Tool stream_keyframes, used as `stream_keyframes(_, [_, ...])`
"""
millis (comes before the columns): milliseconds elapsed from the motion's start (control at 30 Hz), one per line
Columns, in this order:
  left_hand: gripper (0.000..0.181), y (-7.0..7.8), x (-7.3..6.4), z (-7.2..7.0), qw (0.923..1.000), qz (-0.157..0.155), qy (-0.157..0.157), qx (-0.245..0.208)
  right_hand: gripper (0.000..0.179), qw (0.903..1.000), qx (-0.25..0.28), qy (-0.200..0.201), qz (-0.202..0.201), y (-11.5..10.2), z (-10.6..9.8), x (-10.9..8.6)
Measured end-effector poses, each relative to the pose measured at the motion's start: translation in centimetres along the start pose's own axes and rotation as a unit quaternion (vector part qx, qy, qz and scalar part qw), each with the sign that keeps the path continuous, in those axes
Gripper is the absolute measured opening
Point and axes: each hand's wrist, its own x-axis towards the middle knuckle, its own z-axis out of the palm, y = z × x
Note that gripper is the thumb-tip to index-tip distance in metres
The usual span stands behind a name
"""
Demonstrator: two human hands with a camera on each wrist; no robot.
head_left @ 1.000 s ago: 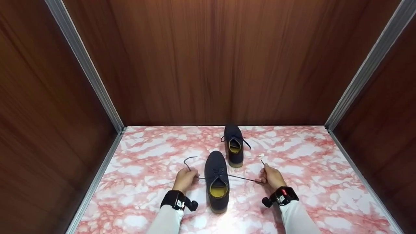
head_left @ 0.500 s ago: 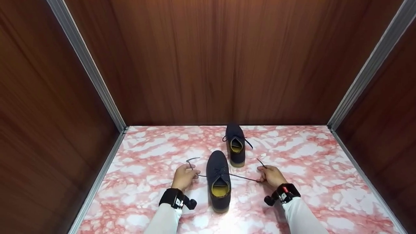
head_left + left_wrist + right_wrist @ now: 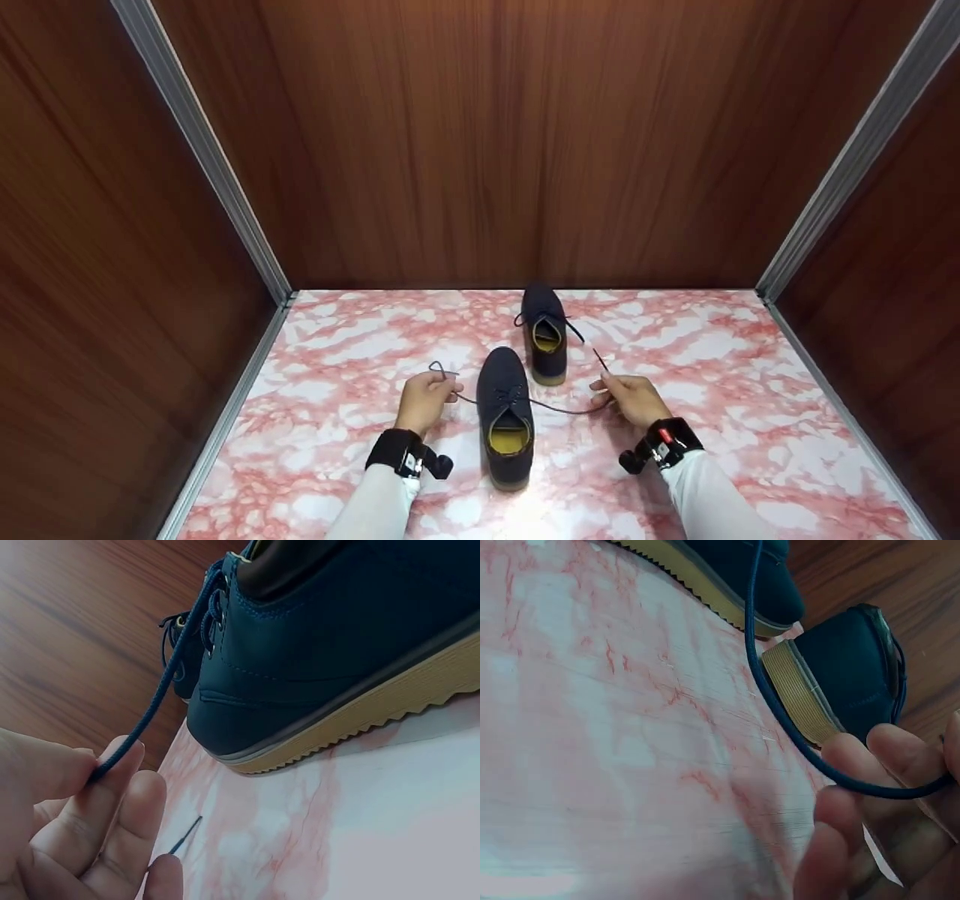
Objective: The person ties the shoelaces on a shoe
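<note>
A dark navy shoe with a yellow insole stands in front of me, toe pointing away. Its shoelace stretches out to both sides. On the left, my left hand pinches one lace end between thumb and forefinger, and the loose tip hangs past the fingers. My right hand is on the other side, the opposite lace end pinched by thumb and forefinger and sagging in a curve across the other fingers. A thin ribbed tan sole shows under the shoe in the left wrist view.
A matching shoe stands farther back and slightly right, its lace tied in a bow. Both are on a pink-and-white marbled tabletop. Brown wood-grain panels with grey metal corner strips enclose the back and sides.
The right lace has gone from taut to slack, and my right hand has shifted its fingers along it and slightly rightward. My left hand's lace tip has curled into a small bend.
</note>
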Motion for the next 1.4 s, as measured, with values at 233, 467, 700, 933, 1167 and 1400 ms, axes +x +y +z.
stream_keyframes(233, [0.026, 0.3, 0.1, 0.0, 1.0000, -0.003, 0.003, -0.005, 0.052, 0.9991, 0.036, -0.013, 0.014, -0.6, 0.3, 0.1])
stream_keyframes(467, [0.021, 0.7, 0.0, 0.0, 0.9999, -0.006, 0.008, -0.008, 0.029, 0.9977, 0.059, -0.032, 0.007, -1.1, 0.4, 0.0])
stream_keyframes(700, [0.025, 0.8, -0.2, 0.0, 0.9999, 0.011, 0.005, 0.009, 0.034, 0.9989, 0.022, -0.035, -0.020, -2.1, 0.0, -0.3])
stream_keyframes(933, [0.021, 0.6, -0.3, 0.5, 0.9985, 0.032, -0.004, 0.045, 0.041, 0.9939, 0.001, -0.078, -0.078, -4.6, -0.2, -0.3])
stream_keyframes(1167, [0.024, 0.9, -0.6, 0.9, 0.9925, 0.061, -0.023, 0.103, 0.040, 0.9837, -0.059, -0.113, -0.126, -7.9, 0.0, -0.7])
stream_keyframes(1400, [0.021, 0.9, -0.7, 1.3, 0.9893, 0.078, -0.033, 0.118, 0.030, 0.9766, -0.085, -0.122, -0.155, -10.3, 0.9, -0.7])
